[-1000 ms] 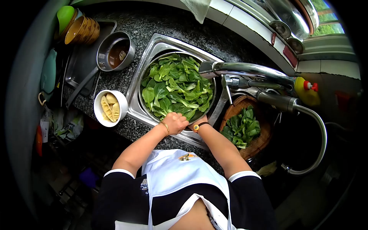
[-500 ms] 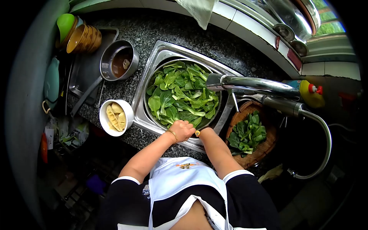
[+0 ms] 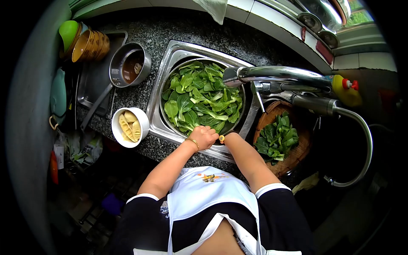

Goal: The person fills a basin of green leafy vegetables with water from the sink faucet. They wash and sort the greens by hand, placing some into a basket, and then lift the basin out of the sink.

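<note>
Leafy green vegetables with pale stalks, like bok choy, fill a round metal basin set in the steel sink. My left hand, with a gold bangle at the wrist, is at the basin's near edge against the greens. Its fingers are curled closed; what they hold, if anything, is hidden. Close beside it, my right hand reaches down at the near rim. Only the right wrist shows, with a small yellow round piece at it; those fingers are hidden.
A chrome faucet reaches over the basin's right side. More greens lie in a woven basket at the right. To the left are a white bowl of yellowish pieces, a saucepan with brown liquid, stacked bowls and a metal tray.
The camera view has shifted slightly. Both hands stay close together at the basin's near rim, and the greens look much the same.
</note>
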The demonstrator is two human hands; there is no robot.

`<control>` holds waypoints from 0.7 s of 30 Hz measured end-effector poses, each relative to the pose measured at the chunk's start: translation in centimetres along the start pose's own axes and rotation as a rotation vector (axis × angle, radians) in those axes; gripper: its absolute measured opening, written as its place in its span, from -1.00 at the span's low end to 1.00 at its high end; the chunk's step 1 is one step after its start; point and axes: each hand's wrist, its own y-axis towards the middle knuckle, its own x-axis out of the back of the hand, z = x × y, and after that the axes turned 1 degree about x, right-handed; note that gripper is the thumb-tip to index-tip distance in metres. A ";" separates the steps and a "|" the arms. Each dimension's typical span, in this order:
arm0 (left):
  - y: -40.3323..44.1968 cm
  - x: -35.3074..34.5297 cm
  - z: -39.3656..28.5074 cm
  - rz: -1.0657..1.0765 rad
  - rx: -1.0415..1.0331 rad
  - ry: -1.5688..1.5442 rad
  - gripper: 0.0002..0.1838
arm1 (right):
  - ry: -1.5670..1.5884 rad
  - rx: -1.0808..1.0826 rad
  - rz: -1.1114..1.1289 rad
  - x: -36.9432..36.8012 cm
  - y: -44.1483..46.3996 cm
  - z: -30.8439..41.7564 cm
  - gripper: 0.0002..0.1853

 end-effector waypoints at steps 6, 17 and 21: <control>0.0 0.2 -0.3 -0.044 -0.017 0.005 -0.83 | 0.024 -0.020 -0.015 0.0 -0.1 0.0 -0.55; 0.1 0.2 -0.4 -0.035 0.007 0.022 -0.82 | 0.057 -0.032 0.014 0.1 -0.8 0.2 -0.56; 0.1 0.3 -0.3 -0.014 0.011 -0.002 -0.83 | 0.064 -0.024 0.023 0.4 -1.2 0.0 -0.56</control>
